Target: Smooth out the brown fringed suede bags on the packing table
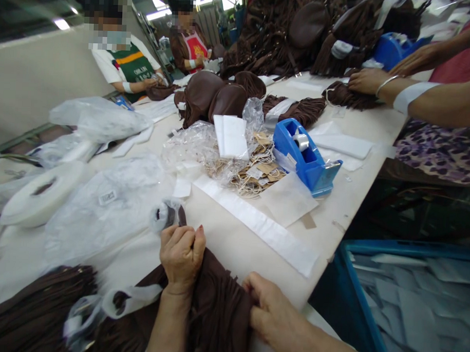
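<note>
A dark brown fringed fabric piece (218,314) lies on the white table (232,242) at its near edge. My left hand (182,253) is closed in a fist on the top of this fabric, next to a small plastic-wrapped part (164,214). My right hand (271,308) pinches the fabric's right edge near the table's front. More brown fringe (37,308) lies at the lower left with white paper strips (130,298) across it.
A blue tape dispenser (307,158) stands mid-table beside a heap of string tags (254,171) and clear bags (103,207). A white tape roll (41,192) lies left. Brown bags (218,96) are piled further back. Other people work at the left rear and right. A blue bin (408,300) sits lower right.
</note>
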{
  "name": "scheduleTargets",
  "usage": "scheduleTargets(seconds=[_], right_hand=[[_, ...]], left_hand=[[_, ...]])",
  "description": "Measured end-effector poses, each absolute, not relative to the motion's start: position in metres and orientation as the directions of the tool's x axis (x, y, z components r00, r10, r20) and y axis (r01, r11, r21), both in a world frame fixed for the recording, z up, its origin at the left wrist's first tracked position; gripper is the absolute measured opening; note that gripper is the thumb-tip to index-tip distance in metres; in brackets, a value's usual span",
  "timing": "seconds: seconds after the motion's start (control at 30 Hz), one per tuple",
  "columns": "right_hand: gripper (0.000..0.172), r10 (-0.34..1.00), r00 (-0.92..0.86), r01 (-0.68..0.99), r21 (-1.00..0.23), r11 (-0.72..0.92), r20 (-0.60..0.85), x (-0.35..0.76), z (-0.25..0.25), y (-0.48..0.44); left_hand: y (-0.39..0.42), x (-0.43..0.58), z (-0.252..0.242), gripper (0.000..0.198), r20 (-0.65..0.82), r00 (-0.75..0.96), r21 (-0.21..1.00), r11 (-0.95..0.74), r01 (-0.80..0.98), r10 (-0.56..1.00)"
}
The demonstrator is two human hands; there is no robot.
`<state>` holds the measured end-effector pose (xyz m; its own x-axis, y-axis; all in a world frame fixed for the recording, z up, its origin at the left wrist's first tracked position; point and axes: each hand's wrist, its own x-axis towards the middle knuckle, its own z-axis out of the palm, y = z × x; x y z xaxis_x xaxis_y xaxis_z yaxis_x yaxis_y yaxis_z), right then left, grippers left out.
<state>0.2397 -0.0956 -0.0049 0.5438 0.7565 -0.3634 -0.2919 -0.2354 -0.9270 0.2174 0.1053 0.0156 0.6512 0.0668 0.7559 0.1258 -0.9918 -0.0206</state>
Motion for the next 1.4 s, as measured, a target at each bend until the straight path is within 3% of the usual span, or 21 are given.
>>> scheduleTargets(seconds=[0.1, 0.17, 0.23, 0.3, 0.43, 0.6, 0.83, 1.0, 1.1, 1.23, 1.4], right_hand=[[0.007, 0.823, 0.469, -0.185, -0.947, -0.263, -0.320, 0.242, -0.002, -0.092], [0.007, 0.849, 0.456, -0.028, -0.958, -0.285, -0.266, 0.241, 0.000, -0.090], [0.013, 0.866, 0.465, 0.139, -0.950, -0.279, -0.186, 0.238, 0.002, -0.088], [0.024, 0.883, 0.459, 0.189, -0.961, -0.203, -0.096, 0.236, 0.004, -0.088], [0.034, 0.887, 0.461, 0.035, -0.998, -0.060, -0.037, 0.233, 0.005, -0.088], [0.021, 0.798, 0.496, -0.148, -0.939, -0.310, -0.342, 0.232, 0.000, -0.086], [0.036, 0.860, 0.105, -0.568, -0.740, -0.361, -0.500, 0.261, 0.034, -0.093], [0.037, 0.760, 0.167, -0.522, -0.711, -0.472, -0.628, 0.269, 0.045, -0.087], [0.030, 0.771, 0.116, -0.490, -0.712, -0.503, -0.626, 0.266, 0.040, -0.076], [0.027, 0.813, 0.115, -0.590, -0.698, -0.406, -0.571, 0.264, 0.027, -0.074], [0.020, 0.681, 0.159, -0.703, -0.566, -0.431, -0.715, 0.264, 0.013, -0.091]], left_hand=[[0.104, 0.221, 0.015, 0.027, 0.762, 0.644, -0.020, -0.992, 0.123, 0.065], [0.104, 0.221, 0.016, 0.027, 0.769, 0.635, -0.007, -0.992, 0.126, 0.075], [0.107, 0.219, 0.017, 0.026, 0.776, 0.626, 0.003, -0.992, 0.128, 0.083], [0.110, 0.215, 0.020, 0.025, 0.783, 0.615, 0.006, -0.990, 0.141, 0.093], [0.116, 0.205, 0.028, 0.024, 0.803, 0.591, -0.018, -0.987, 0.161, 0.081], [0.115, 0.208, 0.023, 0.025, 0.787, 0.614, -0.038, -0.989, 0.144, 0.060], [0.109, 0.225, 0.001, 0.031, 0.680, 0.730, -0.055, -0.988, 0.145, 0.069], [0.108, 0.224, 0.002, 0.033, 0.661, 0.746, -0.051, -0.987, 0.150, 0.080], [0.108, 0.225, 0.002, 0.032, 0.662, 0.743, -0.037, -0.987, 0.159, 0.095], [0.111, 0.223, 0.002, 0.034, 0.675, 0.728, 0.002, -0.987, 0.159, 0.119], [0.114, 0.221, 0.002, 0.035, 0.688, 0.706, 0.064, -0.983, 0.172, 0.168]])
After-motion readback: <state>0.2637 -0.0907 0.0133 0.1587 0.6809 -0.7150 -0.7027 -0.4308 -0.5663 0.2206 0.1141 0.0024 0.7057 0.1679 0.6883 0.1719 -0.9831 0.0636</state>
